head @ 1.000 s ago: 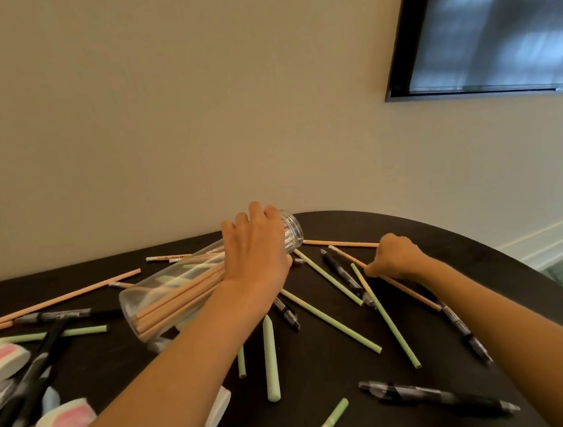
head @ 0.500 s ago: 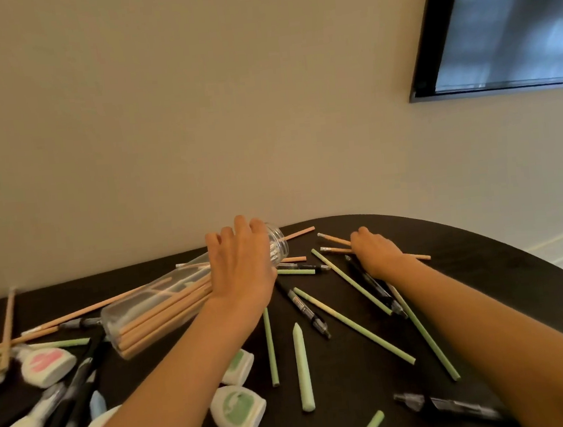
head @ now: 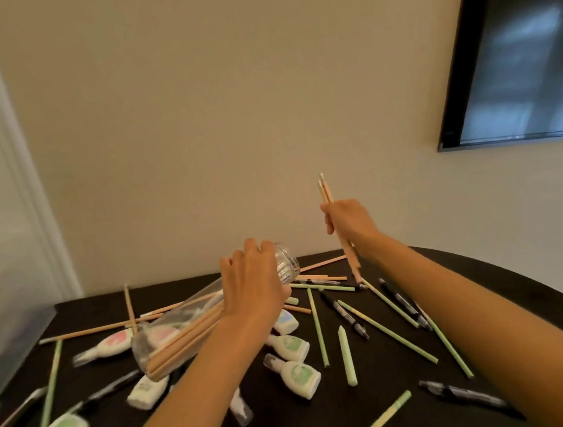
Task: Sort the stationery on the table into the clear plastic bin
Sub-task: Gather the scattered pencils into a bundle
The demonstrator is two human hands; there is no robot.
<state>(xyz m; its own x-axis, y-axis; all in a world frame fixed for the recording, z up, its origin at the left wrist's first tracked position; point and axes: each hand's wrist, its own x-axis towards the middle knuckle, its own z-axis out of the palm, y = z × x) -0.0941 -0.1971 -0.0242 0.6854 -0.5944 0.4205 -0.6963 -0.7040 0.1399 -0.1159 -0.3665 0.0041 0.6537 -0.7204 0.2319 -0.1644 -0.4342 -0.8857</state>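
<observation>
A clear plastic jar lies tilted on the dark table, its mouth raised toward the far right. Several tan pencils lie inside it. My left hand grips the jar near its ribbed mouth. My right hand is lifted above the table and holds two tan pencils nearly upright, their tips pointing up and their lower ends just above the table. Loose green pencils, tan pencils and black pens lie scattered across the table.
White correction-tape dispensers with green, pink or blue labels lie at the front left and centre. A frosted plastic bin stands at the left edge. A black pen lies near my right forearm. A dark screen hangs on the wall.
My right hand has risen off the table with two tan pencils in its grip. My left hand has tipped the jar's mouth upward. The camera has swung left.
</observation>
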